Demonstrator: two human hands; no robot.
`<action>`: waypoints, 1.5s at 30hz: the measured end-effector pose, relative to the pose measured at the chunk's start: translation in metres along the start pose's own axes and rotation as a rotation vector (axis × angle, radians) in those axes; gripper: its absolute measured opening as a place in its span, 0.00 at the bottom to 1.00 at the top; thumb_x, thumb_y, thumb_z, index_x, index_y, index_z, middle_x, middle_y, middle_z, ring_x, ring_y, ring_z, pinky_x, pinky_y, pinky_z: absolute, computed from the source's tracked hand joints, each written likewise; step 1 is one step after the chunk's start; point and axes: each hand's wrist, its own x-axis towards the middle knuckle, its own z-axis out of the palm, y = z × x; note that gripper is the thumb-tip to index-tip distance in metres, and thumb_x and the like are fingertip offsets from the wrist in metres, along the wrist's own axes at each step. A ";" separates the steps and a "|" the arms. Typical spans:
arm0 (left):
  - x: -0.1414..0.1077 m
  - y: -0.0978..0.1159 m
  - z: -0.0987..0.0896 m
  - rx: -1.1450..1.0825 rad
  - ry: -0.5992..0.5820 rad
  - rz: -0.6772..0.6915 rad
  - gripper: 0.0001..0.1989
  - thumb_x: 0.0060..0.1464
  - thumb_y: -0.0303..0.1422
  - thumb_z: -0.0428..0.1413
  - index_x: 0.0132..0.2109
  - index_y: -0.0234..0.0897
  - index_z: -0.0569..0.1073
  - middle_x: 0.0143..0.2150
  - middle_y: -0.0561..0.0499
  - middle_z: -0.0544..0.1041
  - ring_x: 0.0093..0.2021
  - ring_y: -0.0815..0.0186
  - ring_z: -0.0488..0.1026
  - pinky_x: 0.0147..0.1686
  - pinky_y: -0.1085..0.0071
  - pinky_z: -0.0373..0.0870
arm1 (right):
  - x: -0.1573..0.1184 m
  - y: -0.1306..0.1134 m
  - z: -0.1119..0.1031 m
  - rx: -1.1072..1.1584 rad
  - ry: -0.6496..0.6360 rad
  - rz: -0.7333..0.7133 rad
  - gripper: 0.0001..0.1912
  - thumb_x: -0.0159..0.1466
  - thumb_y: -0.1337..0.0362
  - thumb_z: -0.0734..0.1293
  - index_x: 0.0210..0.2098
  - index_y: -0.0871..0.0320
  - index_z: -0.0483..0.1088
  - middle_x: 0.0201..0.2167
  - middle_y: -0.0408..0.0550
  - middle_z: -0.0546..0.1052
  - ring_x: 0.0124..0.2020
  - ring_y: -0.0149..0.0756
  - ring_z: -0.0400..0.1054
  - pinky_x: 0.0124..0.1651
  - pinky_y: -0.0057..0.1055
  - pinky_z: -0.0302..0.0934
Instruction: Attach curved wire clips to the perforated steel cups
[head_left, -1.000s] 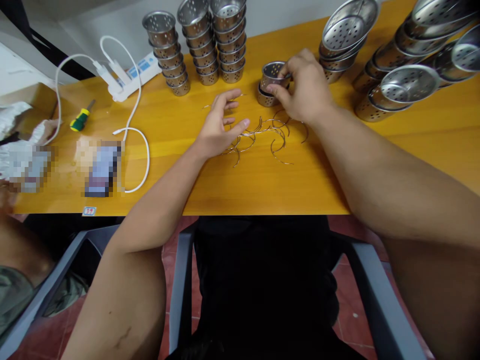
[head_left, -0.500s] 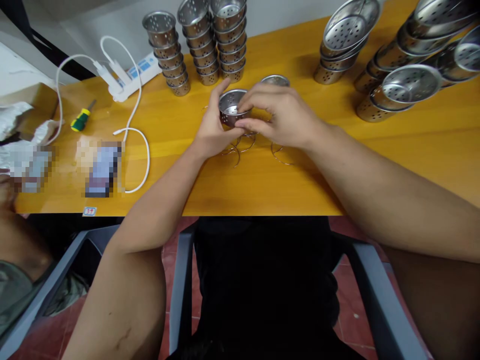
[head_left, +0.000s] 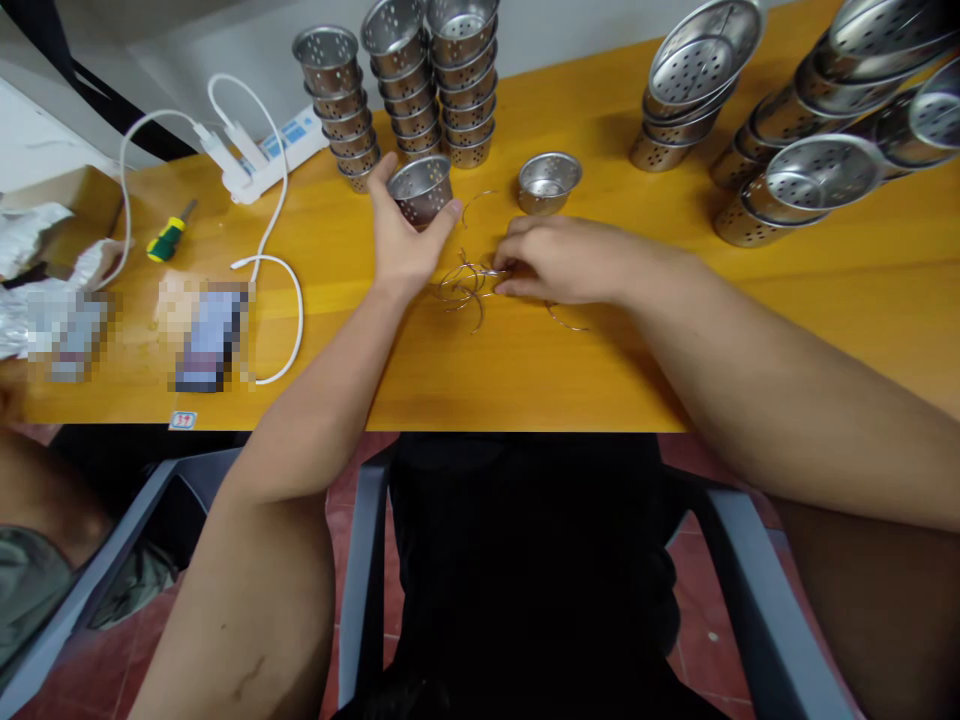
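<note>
My left hand (head_left: 409, 235) grips a perforated metal cup (head_left: 424, 195), its thumb and fingers round the sides and the cup's mouth tilted up. Lower and to the right, my right hand (head_left: 555, 258) reaches down to the table with its thumb and fingers pinched on a thin wire ring. Beside those fingertips lies a small tangle of curved wire rings (head_left: 465, 285). A single metal cup (head_left: 550, 185) stands upright just beyond my right hand. One loose curved wire (head_left: 577, 327) lies nearer the table's front edge, partly under my right hand.
Stacks of perforated cups (head_left: 469, 100) stand at the back, and leaning stacks (head_left: 679, 110) fill the right. To the left are a power strip (head_left: 277, 155) with white cables, a screwdriver (head_left: 166, 240) and a blurred phone (head_left: 212, 340). Another person's leg (head_left: 45, 490) shows at the far left.
My left hand has moved left and up with the cup. My right hand has left the cup's rim and come down to the wire rings, uncovering the standing cup.
</note>
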 end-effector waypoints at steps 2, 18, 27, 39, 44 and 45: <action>-0.002 0.000 0.005 -0.038 0.008 0.006 0.64 0.67 0.75 0.68 0.94 0.67 0.45 0.91 0.48 0.74 0.96 0.41 0.64 0.98 0.38 0.65 | 0.002 -0.007 -0.002 -0.068 -0.020 0.013 0.08 0.84 0.52 0.78 0.52 0.47 0.87 0.52 0.54 0.88 0.50 0.59 0.83 0.52 0.51 0.73; -0.013 -0.002 0.006 0.100 0.018 0.171 0.63 0.74 0.67 0.66 0.95 0.66 0.36 0.97 0.45 0.62 0.94 0.44 0.68 0.92 0.44 0.75 | 0.003 -0.035 -0.012 0.065 0.036 0.021 0.02 0.83 0.60 0.77 0.51 0.50 0.84 0.53 0.55 0.87 0.52 0.57 0.82 0.58 0.47 0.72; -0.013 0.017 0.012 0.056 -0.036 0.180 0.56 0.75 0.74 0.62 0.95 0.66 0.47 0.90 0.44 0.73 0.89 0.44 0.75 0.92 0.42 0.75 | 0.003 -0.042 -0.022 0.074 0.122 0.126 0.20 0.85 0.45 0.72 0.67 0.45 0.88 0.57 0.59 0.90 0.57 0.67 0.82 0.66 0.60 0.77; -0.005 0.006 0.017 -0.202 0.020 0.030 0.55 0.60 0.62 0.77 0.87 0.74 0.63 0.85 0.56 0.82 0.88 0.46 0.78 0.85 0.38 0.87 | 0.004 -0.013 -0.027 0.182 0.519 0.255 0.14 0.76 0.46 0.75 0.47 0.48 0.81 0.44 0.60 0.89 0.41 0.54 0.79 0.54 0.55 0.77; -0.004 -0.017 0.025 -0.325 0.008 0.105 0.52 0.53 0.70 0.78 0.80 0.72 0.71 0.83 0.56 0.84 0.80 0.45 0.85 0.72 0.39 0.96 | 0.008 -0.013 -0.017 0.369 0.619 0.239 0.14 0.75 0.46 0.81 0.44 0.43 0.77 0.40 0.49 0.84 0.37 0.49 0.73 0.49 0.49 0.74; -0.003 -0.018 0.026 -0.341 0.008 0.096 0.53 0.51 0.69 0.79 0.78 0.72 0.72 0.81 0.56 0.85 0.79 0.45 0.85 0.73 0.39 0.96 | 0.009 -0.014 -0.016 0.408 0.633 0.232 0.17 0.75 0.44 0.83 0.44 0.43 0.76 0.38 0.48 0.82 0.36 0.49 0.71 0.48 0.48 0.72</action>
